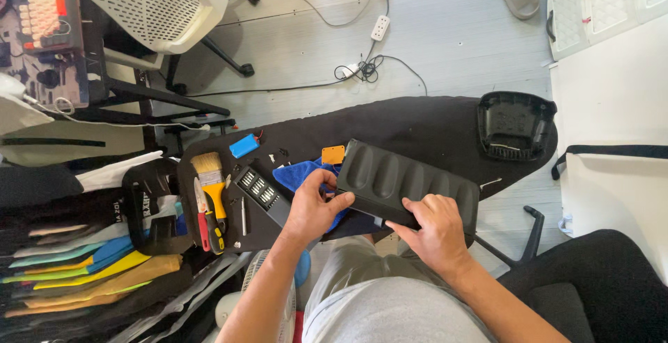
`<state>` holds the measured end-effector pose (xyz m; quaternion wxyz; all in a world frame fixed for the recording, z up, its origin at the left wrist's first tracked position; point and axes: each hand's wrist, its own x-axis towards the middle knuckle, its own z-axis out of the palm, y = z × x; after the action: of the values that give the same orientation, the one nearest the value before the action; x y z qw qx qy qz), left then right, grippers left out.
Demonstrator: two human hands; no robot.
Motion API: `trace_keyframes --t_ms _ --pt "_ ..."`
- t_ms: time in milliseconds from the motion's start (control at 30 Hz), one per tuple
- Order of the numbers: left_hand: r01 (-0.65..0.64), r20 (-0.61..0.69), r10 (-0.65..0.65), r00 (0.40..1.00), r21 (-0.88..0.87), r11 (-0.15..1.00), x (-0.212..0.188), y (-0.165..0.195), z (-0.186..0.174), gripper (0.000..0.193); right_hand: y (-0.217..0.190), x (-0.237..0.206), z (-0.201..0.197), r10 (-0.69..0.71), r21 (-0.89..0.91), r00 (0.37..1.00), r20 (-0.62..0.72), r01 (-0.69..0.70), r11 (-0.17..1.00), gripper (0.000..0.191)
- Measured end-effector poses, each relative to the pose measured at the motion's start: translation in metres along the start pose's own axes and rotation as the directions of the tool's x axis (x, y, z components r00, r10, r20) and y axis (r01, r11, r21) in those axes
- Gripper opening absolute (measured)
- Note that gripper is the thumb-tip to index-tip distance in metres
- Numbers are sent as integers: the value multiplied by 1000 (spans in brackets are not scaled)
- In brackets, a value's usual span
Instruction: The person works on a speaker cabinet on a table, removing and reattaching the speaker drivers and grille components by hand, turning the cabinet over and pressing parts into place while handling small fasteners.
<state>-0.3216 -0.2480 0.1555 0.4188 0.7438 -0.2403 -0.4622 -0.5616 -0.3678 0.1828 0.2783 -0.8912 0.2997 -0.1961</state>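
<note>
You've got both hands clamped on the ribbed black panel [407, 186], left hand [311, 209] pinching its near-left end and right hand [435, 230] gripping the near edge, long axis running left-to-right across the counter [431, 124] (blue cloth [296, 174] just beyond your left grip).

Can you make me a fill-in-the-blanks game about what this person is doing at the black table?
1. Both hands, the left hand and the right hand, hold a long ribbed panel whose colour is ____.
2. The cloth beside the left hand is ____.
3. The paintbrush has a handle coloured ____.
4. On the floor behind the table lies a white power ____.

Missing words: black; blue; yellow; strip
</note>
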Motion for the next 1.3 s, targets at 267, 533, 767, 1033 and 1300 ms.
trace_keyframes --t_ms 267,533,767,1033,1300 --pt "-103 -90 128 988 243 965 1 15 0 37 7 15 -5 -56 52 998 -15 56 997 43" --pt "-213 126 183 975 303 929 -4 47 -15 90 16 31 -17 -67 82 996 65 61 995 46" --pt "-110 54 96 994 462 880 30 75 4 72 73 94 -44 44 135 896 442 -115 984 47" --pt "-25 21 17 1000 491 871 77 63 27 69 134 137 -17 170 31 694 700 -267 963 54" --pt "145 5 -165 986 450 881 100 41 24 82 147 143 -2 170 16 708 686 -249 968 62"
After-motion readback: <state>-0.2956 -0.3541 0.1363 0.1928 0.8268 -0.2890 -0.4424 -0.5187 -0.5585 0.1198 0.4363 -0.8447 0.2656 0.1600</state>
